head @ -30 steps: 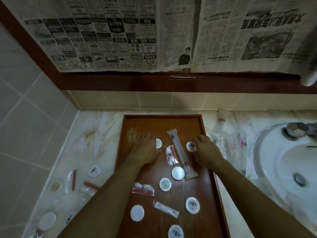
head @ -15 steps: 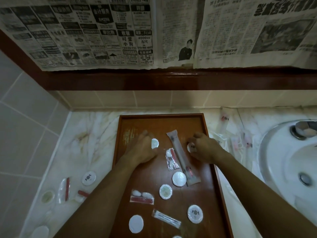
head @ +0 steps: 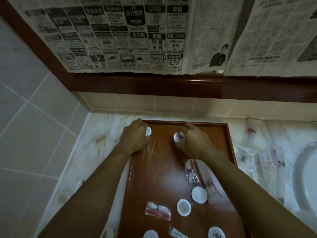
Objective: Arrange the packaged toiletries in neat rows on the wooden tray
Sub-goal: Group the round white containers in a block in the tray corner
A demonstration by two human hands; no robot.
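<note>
A wooden tray (head: pixel 161 170) lies on the marble counter. At its far left corner my left hand (head: pixel 135 136) pinches a round white packet (head: pixel 148 131). My right hand (head: pixel 193 140) holds a second round packet with a dark logo (head: pixel 178 137) near the far middle of the tray. Closer to me lie a red-striped sachet (head: pixel 190 170), a long clear packet (head: pixel 208 184) partly under my right arm, two round white packets (head: pixel 199 194) (head: pixel 183 207) and a flat red-edged packet with white pads (head: pixel 158 210).
More packets sit at the tray's near edge (head: pixel 216 232). Loose packets lie on the counter to the left (head: pixel 63 197) and clear ones to the right (head: pixel 248 162). A white sink (head: pixel 307 177) is at right. Tiled wall at left, newspaper (head: pixel 137 36) above.
Both hands have moved from the tray's middle to its far end, each carrying a round packet. The camera has tilted and come closer.
</note>
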